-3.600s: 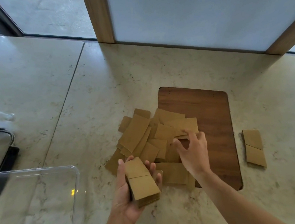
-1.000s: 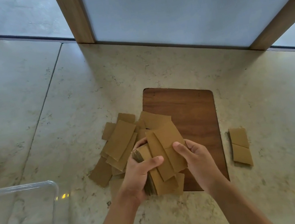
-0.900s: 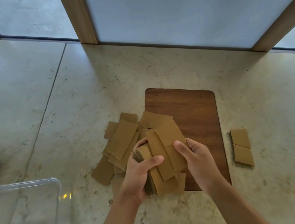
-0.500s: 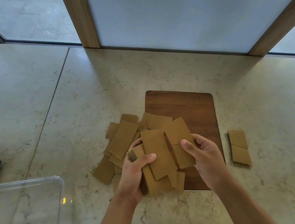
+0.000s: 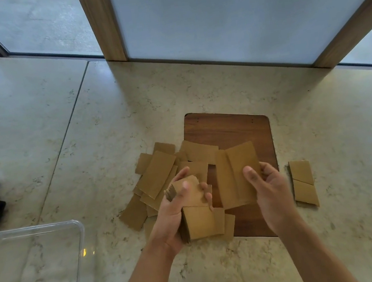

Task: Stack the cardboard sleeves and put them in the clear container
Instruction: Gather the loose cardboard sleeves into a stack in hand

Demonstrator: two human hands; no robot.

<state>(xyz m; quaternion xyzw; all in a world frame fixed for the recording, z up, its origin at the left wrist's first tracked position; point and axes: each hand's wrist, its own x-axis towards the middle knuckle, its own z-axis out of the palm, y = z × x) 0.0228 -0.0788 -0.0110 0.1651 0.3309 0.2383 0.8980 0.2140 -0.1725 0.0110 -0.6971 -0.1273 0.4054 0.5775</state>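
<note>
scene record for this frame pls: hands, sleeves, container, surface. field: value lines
left hand: closed on a stack of sleeves, thumb on top
right hand: holds two overlapping sleeves apart from the stack
loose sleeves: jumbled pile on the counter, partly over the wooden board
separate sleeves: to the right of the board, on the counter
clear container: lower left, no sleeves seen inside
counter: pale stone
task status: stacking under way, nothing in the container yet
</note>
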